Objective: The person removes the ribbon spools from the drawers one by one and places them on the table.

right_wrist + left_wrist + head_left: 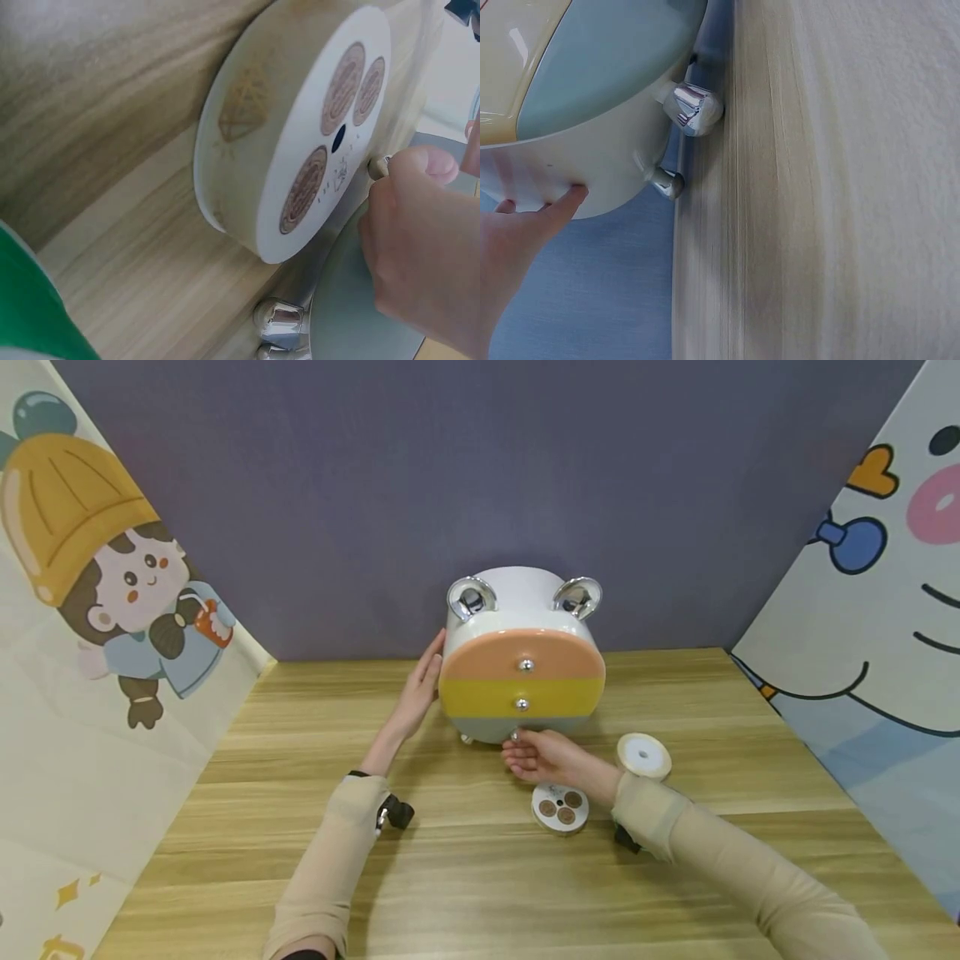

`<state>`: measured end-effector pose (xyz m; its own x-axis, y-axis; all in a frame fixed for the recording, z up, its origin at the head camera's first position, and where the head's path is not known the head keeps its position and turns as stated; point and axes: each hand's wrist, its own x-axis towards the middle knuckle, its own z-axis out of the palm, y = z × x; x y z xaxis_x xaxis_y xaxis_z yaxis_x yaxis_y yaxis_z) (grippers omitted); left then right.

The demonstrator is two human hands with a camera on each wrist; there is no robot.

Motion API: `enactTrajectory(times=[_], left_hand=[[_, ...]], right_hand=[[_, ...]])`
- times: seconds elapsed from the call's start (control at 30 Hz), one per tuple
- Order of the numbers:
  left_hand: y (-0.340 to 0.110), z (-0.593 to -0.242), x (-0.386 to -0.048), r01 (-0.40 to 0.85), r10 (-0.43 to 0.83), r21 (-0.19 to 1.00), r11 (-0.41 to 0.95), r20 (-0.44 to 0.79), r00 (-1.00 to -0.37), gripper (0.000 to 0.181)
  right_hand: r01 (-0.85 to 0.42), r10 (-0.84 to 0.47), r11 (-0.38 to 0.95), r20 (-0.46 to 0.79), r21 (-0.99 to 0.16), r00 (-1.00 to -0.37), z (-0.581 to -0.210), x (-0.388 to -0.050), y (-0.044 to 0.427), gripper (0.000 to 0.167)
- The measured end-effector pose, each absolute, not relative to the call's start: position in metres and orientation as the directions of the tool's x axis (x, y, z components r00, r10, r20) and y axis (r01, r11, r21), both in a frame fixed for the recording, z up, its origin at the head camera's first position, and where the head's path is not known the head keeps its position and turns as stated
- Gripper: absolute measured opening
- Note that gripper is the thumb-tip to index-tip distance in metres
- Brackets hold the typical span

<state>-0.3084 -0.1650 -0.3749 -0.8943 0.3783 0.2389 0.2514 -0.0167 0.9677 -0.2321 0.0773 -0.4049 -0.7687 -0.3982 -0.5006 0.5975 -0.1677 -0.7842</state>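
A small rounded cabinet (517, 597) with shiny ring-shaped ears stands against the back wall. Its front has an orange drawer (480, 658), a yellow drawer (480, 697) and a grey-green bottom drawer (472, 728), all looking closed. My left hand (417, 693) rests along the cabinet's left side; in the left wrist view its fingers (566, 206) touch the white wall. Thumb and fingers of my right hand (543, 757) pinch the bottom drawer's silver knob (515, 737), which they partly cover. Just below that hand lies a ribbon spool (560, 810) with brown round prints.
A second, cream-edged spool (643, 756) lies right of the cabinet, beside my right forearm. Short silver feet (694, 109) hold the cabinet off the wooden table (480, 893). A green thing (34, 300), cut off by the frame, shows in the right wrist view.
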Motion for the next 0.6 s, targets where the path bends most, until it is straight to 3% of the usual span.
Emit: enactTrajectory(times=[0.6], left_hand=[[-0.164, -0.373, -0.307, 0.232, 0.366, 0.972, -0.027, 0.226, -0.903, 0.051]], right_hand=[[0.614, -0.426, -0.189, -0.5, -0.766, -0.754, -0.406, -0.218, 0.078, 0.033]])
